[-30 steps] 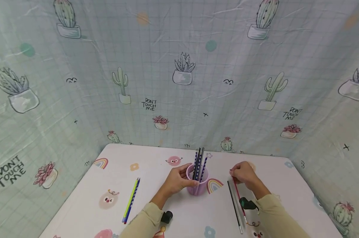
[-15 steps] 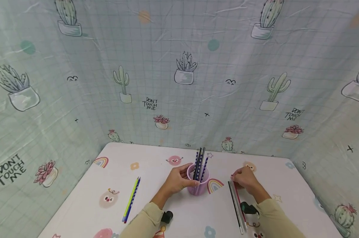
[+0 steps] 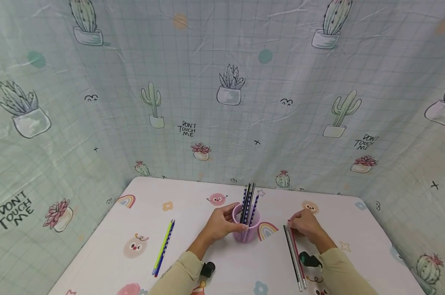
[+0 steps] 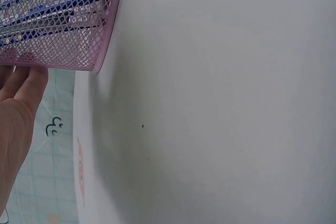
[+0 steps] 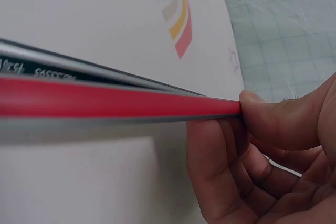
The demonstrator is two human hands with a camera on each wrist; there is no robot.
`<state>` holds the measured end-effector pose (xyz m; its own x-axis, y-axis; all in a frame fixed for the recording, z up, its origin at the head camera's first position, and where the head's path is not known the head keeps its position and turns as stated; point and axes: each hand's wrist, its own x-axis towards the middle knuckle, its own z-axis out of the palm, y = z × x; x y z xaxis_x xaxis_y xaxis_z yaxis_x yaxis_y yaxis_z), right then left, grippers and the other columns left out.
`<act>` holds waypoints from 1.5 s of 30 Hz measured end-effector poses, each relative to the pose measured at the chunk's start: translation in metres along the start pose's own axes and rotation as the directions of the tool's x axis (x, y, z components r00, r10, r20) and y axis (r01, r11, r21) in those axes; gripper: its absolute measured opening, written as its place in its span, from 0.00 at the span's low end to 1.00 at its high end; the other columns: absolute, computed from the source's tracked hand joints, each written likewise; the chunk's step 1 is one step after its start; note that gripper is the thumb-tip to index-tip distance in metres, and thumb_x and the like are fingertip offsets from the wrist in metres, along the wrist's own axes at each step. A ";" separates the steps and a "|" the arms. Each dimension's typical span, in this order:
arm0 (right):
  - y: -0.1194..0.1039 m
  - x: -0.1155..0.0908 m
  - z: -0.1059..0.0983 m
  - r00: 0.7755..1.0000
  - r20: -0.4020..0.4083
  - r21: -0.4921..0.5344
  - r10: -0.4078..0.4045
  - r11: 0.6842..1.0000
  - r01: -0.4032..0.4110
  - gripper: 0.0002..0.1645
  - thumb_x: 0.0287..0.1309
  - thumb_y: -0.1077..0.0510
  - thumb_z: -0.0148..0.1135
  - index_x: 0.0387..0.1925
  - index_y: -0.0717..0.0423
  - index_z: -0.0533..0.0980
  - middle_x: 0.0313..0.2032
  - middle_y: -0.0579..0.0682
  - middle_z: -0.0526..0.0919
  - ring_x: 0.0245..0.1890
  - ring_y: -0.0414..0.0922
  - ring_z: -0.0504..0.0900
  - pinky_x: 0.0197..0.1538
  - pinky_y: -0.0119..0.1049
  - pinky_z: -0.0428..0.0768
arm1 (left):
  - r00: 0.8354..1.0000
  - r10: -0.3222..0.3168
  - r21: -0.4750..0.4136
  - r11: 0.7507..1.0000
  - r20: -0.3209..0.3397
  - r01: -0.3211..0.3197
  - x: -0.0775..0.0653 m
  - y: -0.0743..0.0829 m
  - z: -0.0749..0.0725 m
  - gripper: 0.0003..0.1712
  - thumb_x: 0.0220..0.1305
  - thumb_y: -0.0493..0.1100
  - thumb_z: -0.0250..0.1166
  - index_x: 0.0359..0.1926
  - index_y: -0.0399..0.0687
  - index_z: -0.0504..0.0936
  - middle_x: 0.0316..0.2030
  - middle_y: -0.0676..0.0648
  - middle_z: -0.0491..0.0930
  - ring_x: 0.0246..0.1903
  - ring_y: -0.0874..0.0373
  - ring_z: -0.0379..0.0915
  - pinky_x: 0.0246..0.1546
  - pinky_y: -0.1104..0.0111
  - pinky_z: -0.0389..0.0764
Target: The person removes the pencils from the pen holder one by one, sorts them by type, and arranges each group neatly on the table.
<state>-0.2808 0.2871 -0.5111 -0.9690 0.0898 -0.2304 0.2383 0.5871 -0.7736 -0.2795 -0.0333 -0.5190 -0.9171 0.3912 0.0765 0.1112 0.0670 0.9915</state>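
Observation:
In the head view my left hand (image 3: 220,223) holds a pink mesh pencil cup (image 3: 240,237) from its left side, thumb at the front. Several dark pencils (image 3: 249,205), some with white dots, stand in the cup. The left wrist view shows the cup's mesh (image 4: 58,51) with the left fingers (image 4: 32,85) against it. To the right, my right hand (image 3: 308,225) pinches the far end of a red pencil (image 3: 297,252) between thumb and fingers. A black pencil (image 3: 290,256) lies right beside it. Up close, the black pencil (image 5: 52,72) carries pale lettering.
A yellow-green pencil (image 3: 162,248) and a blue dotted pencil (image 3: 165,248) lie side by side at the left. Black wrist devices, one at the left sleeve (image 3: 208,269) and one at the right (image 3: 309,259), sit by the forearms. A patterned curtain (image 3: 207,82) surrounds the table (image 3: 192,188).
The red pencil has shifted towards me and now lies closer along the black pencil. My right hand has moved slightly down with it. The left hand and the cup stay put.

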 end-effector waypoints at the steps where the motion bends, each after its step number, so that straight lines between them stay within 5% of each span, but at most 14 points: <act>1: 0.000 0.000 0.000 1.000 0.001 0.003 0.002 1.000 -0.002 0.08 0.59 0.67 0.63 0.37 0.71 0.83 0.27 0.52 0.83 0.25 0.44 0.79 0.27 0.36 0.78 | 1.000 0.000 0.001 1.000 -0.001 0.000 0.000 0.000 0.000 0.48 0.54 0.39 0.82 0.74 0.38 0.71 0.68 0.38 0.78 0.66 0.44 0.78 0.65 0.61 0.79; 18: 0.006 0.000 0.007 1.000 0.009 0.044 0.028 0.999 -0.028 0.08 0.60 0.68 0.63 0.36 0.71 0.84 0.23 0.50 0.82 0.21 0.42 0.80 0.25 0.34 0.84 | 1.000 0.001 0.003 1.000 -0.002 -0.001 0.000 -0.001 -0.001 0.47 0.54 0.39 0.82 0.73 0.39 0.71 0.68 0.39 0.78 0.66 0.45 0.78 0.65 0.62 0.80; 32: 0.006 -0.004 0.012 0.998 -0.064 0.040 0.029 0.999 -0.026 0.03 0.52 0.68 0.71 0.27 0.67 0.85 0.20 0.49 0.85 0.18 0.41 0.83 0.24 0.34 0.84 | 1.000 -0.001 0.017 1.000 0.000 0.001 0.000 0.000 0.001 0.48 0.55 0.41 0.82 0.74 0.39 0.70 0.69 0.39 0.77 0.67 0.45 0.77 0.65 0.62 0.79; 45: 0.006 -0.008 0.010 0.996 -0.091 0.016 0.004 1.000 -0.002 0.04 0.55 0.66 0.73 0.29 0.65 0.85 0.21 0.50 0.85 0.19 0.42 0.82 0.25 0.34 0.82 | 1.000 0.005 -0.012 1.000 0.005 -0.005 0.000 -0.002 0.001 0.47 0.55 0.39 0.81 0.74 0.38 0.70 0.69 0.37 0.76 0.67 0.44 0.77 0.65 0.61 0.79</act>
<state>-0.2707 0.2820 -0.5194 -0.9700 0.1652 -0.1785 0.2418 0.5738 -0.7825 -0.2791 -0.0328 -0.5206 -0.9146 0.3962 0.0809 0.1113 0.0543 0.9923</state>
